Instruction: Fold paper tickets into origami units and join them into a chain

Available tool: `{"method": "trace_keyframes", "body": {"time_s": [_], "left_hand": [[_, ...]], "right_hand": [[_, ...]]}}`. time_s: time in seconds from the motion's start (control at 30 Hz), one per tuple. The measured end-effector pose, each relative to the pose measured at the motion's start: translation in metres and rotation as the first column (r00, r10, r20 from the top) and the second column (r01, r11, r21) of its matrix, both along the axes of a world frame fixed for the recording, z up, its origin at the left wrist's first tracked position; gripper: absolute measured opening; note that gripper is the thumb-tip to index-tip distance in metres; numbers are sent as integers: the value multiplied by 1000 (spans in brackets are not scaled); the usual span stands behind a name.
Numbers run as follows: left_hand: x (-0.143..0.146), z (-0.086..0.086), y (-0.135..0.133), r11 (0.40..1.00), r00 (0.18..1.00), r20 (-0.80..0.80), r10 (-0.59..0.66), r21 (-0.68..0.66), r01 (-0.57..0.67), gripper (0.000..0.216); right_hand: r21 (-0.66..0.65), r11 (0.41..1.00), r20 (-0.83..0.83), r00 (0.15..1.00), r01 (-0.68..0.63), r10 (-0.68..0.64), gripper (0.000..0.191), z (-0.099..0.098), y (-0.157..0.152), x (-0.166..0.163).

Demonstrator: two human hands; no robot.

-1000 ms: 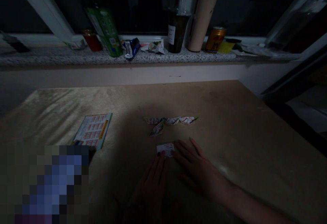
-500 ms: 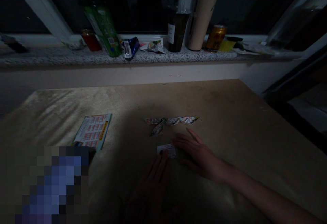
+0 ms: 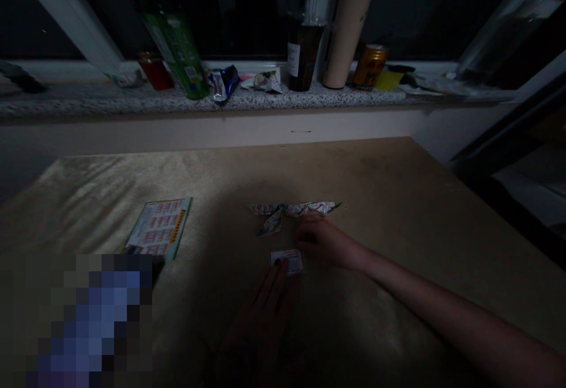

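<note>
A small white folded paper [image 3: 287, 260] lies on the tan table [image 3: 398, 199] in dim light. My left hand [image 3: 265, 311] lies flat below it with stretched fingers, one fingertip on the paper's near edge. My right hand [image 3: 321, 237] reaches past the paper toward a row of folded printed paper pieces [image 3: 296, 209]; its fingers look curled, and the dark hides whether they hold anything. One more folded piece [image 3: 271, 223] lies just below the row's left end.
A printed sheet [image 3: 160, 227] lies at the left of the table. A stone windowsill [image 3: 88, 102] behind holds a green bottle [image 3: 174, 46], a red jar [image 3: 154, 71], a dark bottle [image 3: 303, 52], a tall beige cylinder [image 3: 347, 25], a gold can [image 3: 370, 67] and wrappers.
My right hand has left the white paper and moved forward to the row of folded pieces, its fingers curling. My left hand has stayed at the paper.
</note>
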State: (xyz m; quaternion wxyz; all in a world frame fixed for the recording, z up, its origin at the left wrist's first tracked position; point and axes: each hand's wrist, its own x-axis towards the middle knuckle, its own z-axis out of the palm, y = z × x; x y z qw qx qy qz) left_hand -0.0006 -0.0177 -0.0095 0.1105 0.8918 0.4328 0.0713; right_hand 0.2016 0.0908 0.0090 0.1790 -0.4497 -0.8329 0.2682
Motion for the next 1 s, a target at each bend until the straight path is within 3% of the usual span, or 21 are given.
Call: {"method": "trace_keyframes", "body": {"time_s": [0.13,0.33,0.8,1.0], "left_hand": [[0,2,0,1000,1000,5,10,8,-10,91],[0,5,0,999,1000,17,16,-30,-16,91],[4,6,3,999,1000,0,-16,41,16,90],[5,7,6,1000,1000,-13,-15,14,15,89]], "right_hand": [[-44,999,4,1000,-16,17,4,-2,14,-3],[-82,997,-10,1000,16,-17,7,-7,12,-1],[-44,999,-32,999,21,-22,7,-12,11,0],[-15,1000,-25,1000,13,-14,7,-9,10,-1]]}}
